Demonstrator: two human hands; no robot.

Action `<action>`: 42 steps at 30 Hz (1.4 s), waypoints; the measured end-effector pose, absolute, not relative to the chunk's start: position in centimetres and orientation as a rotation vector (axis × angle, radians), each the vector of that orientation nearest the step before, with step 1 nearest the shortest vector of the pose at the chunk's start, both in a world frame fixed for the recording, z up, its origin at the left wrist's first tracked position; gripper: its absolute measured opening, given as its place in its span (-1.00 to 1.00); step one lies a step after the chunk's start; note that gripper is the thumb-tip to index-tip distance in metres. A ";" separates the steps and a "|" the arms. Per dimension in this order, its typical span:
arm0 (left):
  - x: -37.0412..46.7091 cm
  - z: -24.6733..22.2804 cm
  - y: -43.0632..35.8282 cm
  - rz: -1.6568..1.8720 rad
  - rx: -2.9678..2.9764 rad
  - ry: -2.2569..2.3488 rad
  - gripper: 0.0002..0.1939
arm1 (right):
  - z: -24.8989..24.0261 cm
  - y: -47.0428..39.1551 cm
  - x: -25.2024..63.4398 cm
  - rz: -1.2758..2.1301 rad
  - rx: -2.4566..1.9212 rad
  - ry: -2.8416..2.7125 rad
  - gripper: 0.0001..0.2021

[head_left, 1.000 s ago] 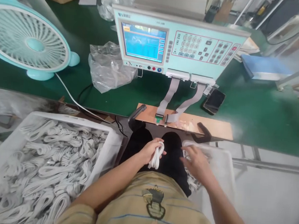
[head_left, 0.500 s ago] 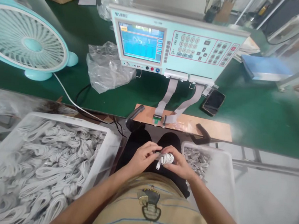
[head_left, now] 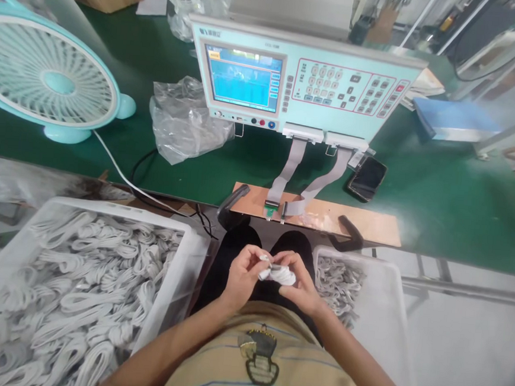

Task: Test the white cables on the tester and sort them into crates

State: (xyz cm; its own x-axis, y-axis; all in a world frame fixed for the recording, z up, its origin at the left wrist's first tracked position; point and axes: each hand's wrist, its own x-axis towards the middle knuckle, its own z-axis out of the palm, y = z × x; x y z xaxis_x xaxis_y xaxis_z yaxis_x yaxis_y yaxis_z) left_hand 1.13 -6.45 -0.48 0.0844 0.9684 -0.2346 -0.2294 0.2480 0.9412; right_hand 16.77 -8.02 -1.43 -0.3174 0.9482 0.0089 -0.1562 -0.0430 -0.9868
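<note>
A coiled white cable (head_left: 283, 275) is held above my lap. My right hand (head_left: 300, 282) is closed around the coil from the right. At its left side, my left hand (head_left: 244, 275) pinches an end of the same cable near its connector, thumb and fingers together. The exact finger contact is partly hidden. Beyond my hands, a green connector board (head_left: 270, 210) and a second small plug (head_left: 284, 213) sit at the front edge of a wooden strip (head_left: 371, 224), joined by grey ribbon cables (head_left: 289, 170) to a tester (head_left: 330, 118) with a lit screen.
A white bin (head_left: 185, 253) heaped with coiled white cables stands at my left. Another bin (head_left: 391, 310) with cables is at my right. On the green table are a fan (head_left: 56, 82), a plastic bag (head_left: 187, 122), a phone (head_left: 367, 178) and a blue box (head_left: 457, 119).
My left hand has moved in to grip the cable end. The coil has turned and now lies more sideways, with a connector raised between the fingers.
</note>
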 end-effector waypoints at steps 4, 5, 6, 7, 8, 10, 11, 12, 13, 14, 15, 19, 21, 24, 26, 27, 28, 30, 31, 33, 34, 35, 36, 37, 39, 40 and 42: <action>2.4 -0.6 -5.9 1.231 0.528 1.110 -0.83 | -1.0 -8.3 15.4 1.248 -1.036 -1.522 -0.75; 2.6 -0.6 -5.8 1.239 0.503 1.089 -0.83 | -0.8 -8.2 15.0 1.185 -1.087 -1.529 -0.75; 2.6 -0.7 -5.7 1.241 0.496 1.071 -0.83 | -0.7 -8.1 14.8 1.134 -1.137 -1.526 -0.77; 2.6 -0.8 -5.7 1.238 0.505 1.062 -0.84 | -0.5 -7.9 14.6 1.095 -1.174 -1.533 -0.82; 2.5 -0.9 -5.7 1.233 0.529 1.066 -0.85 | -0.4 -7.6 14.5 1.068 -1.196 -1.562 -0.88; 2.3 -1.4 -5.8 1.212 0.613 1.108 -0.87 | -0.3 -7.0 14.5 1.022 -1.194 -1.677 -0.88; 2.3 -1.7 -5.8 1.196 0.661 1.130 -0.88 | -0.2 -6.7 14.7 0.999 -1.172 -1.742 -0.85; 2.2 -2.0 -5.8 1.177 0.705 1.146 -0.88 | -0.2 -6.4 14.8 0.979 -1.153 -1.797 -0.85; 2.2 -2.3 -5.7 1.166 0.737 1.157 -0.88 | -0.3 -6.1 15.0 0.964 -1.147 -1.824 -0.87; 2.3 -2.6 -5.5 1.165 0.753 1.167 -0.87 | -0.5 -5.8 15.2 0.964 -1.155 -1.815 -0.89; 2.4 -2.9 -5.2 1.177 0.758 1.179 -0.86 | -0.7 -5.5 15.3 0.980 -1.176 -1.759 -0.91; 2.9 -3.7 -3.4 1.198 0.835 1.228 -0.79 | -2.0 -3.6 15.2 1.162 -1.234 -1.213 -0.88; 2.9 -4.2 -2.6 1.153 0.866 1.227 -0.78 | -2.5 -2.7 15.0 1.251 -1.224 -1.026 -0.86; 2.6 -5.0 -1.9 1.104 0.845 1.194 -0.75 | -2.7 -1.7 14.9 1.322 -1.265 -0.953 -0.84; 2.3 -5.5 -1.8 1.083 0.820 1.168 -0.72 | -2.7 -1.4 14.9 1.331 -1.297 -0.926 -0.84; 2.2 -5.7 -1.7 1.076 0.805 1.159 -0.71 | -2.7 -1.3 14.8 1.326 -1.306 -0.910 -0.84; 2.1 -5.9 -1.7 1.070 0.793 1.153 -0.70 | -2.7 -1.3 14.8 1.321 -1.310 -0.893 -0.84; 1.9 -6.0 -1.4 1.054 0.798 1.151 -0.71 | -2.8 -1.3 14.7 1.317 -1.303 -0.855 -0.83; 1.8 -6.0 -1.3 1.043 0.818 1.153 -0.72 | -2.8 -1.3 14.6 1.318 -1.294 -0.835 -0.83; 1.5 -5.7 -0.9 1.008 0.893 1.160 -0.76 | -2.9 -1.2 14.4 1.341 -1.271 -0.778 -0.84; 1.3 -5.4 -0.7 0.980 0.949 1.156 -0.79 | -3.0 -1.2 14.3 1.361 -1.258 -0.736 -0.83; 1.0 -5.1 -0.5 0.948 1.013 1.142 -0.80 | -3.1 -1.1 14.2 1.382 -1.246 -0.684 -0.83; 0.7 -4.8 -0.3 0.912 1.084 1.117 -0.79 | -3.1 -1.0 14.0 1.404 -1.234 -0.626 -0.82; 0.4 -4.4 -0.2 0.874 1.160 1.085 -0.77 | -3.1 -0.9 13.9 1.423 -1.225 -0.568 -0.81; -0.2 -3.8 0.2 0.815 1.291 1.024 -0.74 | -3.2 -0.7 13.8 1.453 -1.213 -0.478 -0.79; -0.4 -3.6 0.4 0.808 1.330 1.008 -0.75 | -3.2 -0.6 13.8 1.464 -1.209 -0.451 -0.79; -0.5 -3.4 0.7 0.856 1.361 1.014 -0.76 | -3.3 -0.5 13.7 1.476 -1.196 -0.425 -0.79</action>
